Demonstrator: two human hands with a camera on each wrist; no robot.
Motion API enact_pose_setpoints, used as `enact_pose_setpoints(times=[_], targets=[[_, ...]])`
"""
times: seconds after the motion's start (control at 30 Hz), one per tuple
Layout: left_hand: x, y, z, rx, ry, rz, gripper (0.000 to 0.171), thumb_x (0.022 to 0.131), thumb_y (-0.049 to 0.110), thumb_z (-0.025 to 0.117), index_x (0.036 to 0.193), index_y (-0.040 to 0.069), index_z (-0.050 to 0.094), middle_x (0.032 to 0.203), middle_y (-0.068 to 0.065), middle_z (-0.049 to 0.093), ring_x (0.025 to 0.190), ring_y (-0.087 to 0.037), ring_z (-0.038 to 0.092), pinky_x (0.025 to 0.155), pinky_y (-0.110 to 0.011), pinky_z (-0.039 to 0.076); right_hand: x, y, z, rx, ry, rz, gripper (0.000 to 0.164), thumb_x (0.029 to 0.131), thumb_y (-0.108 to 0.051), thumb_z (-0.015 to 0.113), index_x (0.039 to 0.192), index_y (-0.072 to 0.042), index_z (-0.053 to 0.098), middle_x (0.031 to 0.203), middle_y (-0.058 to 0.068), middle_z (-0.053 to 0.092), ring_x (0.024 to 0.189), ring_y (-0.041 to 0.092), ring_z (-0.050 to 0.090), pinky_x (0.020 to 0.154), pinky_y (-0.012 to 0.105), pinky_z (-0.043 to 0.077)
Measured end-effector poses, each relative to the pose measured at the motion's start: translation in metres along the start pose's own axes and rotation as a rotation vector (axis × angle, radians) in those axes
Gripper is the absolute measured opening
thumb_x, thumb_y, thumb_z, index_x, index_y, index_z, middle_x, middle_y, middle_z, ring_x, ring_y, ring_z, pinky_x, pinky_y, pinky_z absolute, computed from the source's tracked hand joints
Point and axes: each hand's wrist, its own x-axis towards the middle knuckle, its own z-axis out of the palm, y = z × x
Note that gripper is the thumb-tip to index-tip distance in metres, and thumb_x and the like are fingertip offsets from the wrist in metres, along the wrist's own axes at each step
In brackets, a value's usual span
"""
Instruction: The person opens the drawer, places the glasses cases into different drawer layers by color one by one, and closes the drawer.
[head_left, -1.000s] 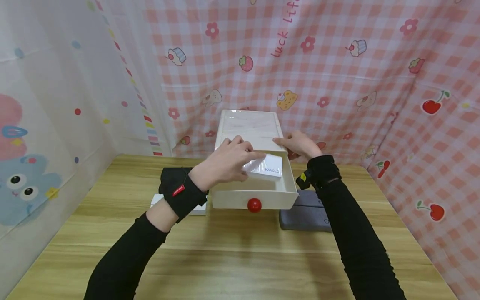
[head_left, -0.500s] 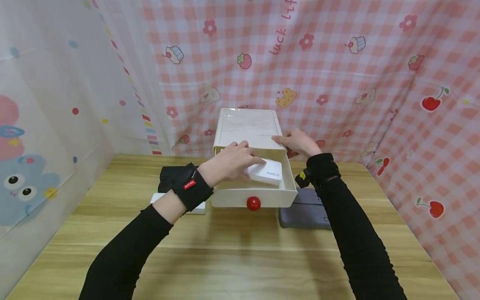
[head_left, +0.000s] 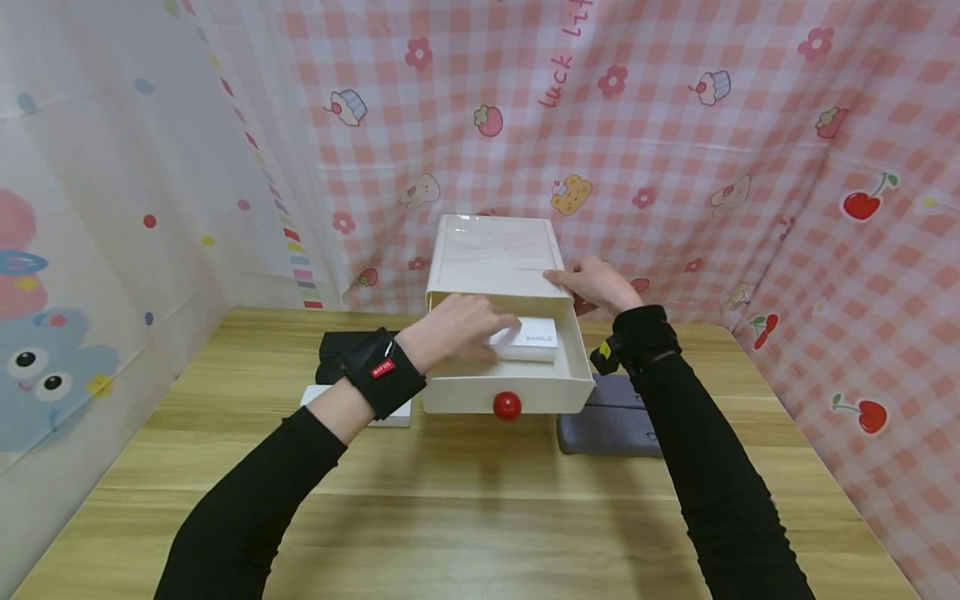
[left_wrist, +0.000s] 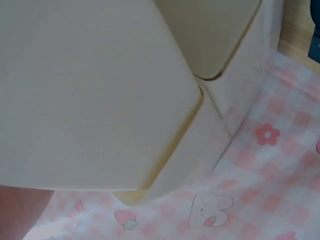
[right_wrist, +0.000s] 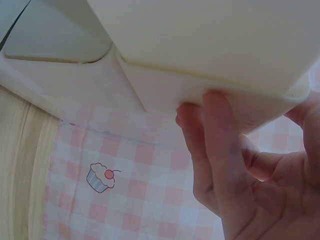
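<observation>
A cream drawer unit (head_left: 498,254) stands at the back of the table, its drawer (head_left: 461,397) with a red knob (head_left: 507,406) pulled out. My left hand (head_left: 459,327) reaches into this drawer and holds the left end of a small white box (head_left: 531,337) marked with printed letters. The box lies flat, low inside the drawer. My right hand (head_left: 597,283) grips the unit's right front edge, thumb on top. In the right wrist view its fingers (right_wrist: 222,135) press the unit's side wall. Only a sliver of the left hand (left_wrist: 22,207) shows in the left wrist view.
Left of the drawer lie a black item (head_left: 348,343) and a white flat box (head_left: 393,415), partly behind the left wrist. A grey case (head_left: 611,425) lies to the right, under the right forearm. Patterned curtains (head_left: 675,150) close off the back and sides.
My left hand has lowered the white box into the drawer; it was raised and tilted and now lies level, slightly further left. The right hand has stayed at the unit's edge.
</observation>
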Motion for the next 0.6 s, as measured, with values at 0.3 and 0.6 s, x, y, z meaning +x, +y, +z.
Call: enact_pose_setpoints(times=[0.3, 0.6], targets=[[-0.0064, 0.0012, 0.0039, 0.119, 0.143, 0.095, 0.033, 0.075, 0.035, 0.074, 0.101, 0.017, 0.066, 0.099, -0.001, 0.064, 0.090, -0.016, 0.060, 0.068, -0.029, 0.051, -0.0001, -0.0006, 0.0008, 0.013, 0.007, 0.009, 0.045, 0.091, -0.046, 0.050, 0.109, -0.005, 0.054, 0.099, 0.012, 0.060, 0.080, 0.021, 0.063, 0.068, 0.031, 0.054], [-0.0079, -0.0006, 0.0070, 0.037, 0.139, 0.156, 0.015, 0.080, 0.016, 0.069, 0.094, 0.019, 0.065, 0.093, 0.000, 0.057, 0.085, -0.014, 0.056, 0.057, -0.024, 0.045, -0.0011, -0.0001, 0.0001, -0.004, 0.011, -0.004, 0.047, 0.091, -0.046, 0.049, 0.109, -0.004, 0.055, 0.099, 0.013, 0.060, 0.079, 0.021, 0.063, 0.072, 0.034, 0.054]])
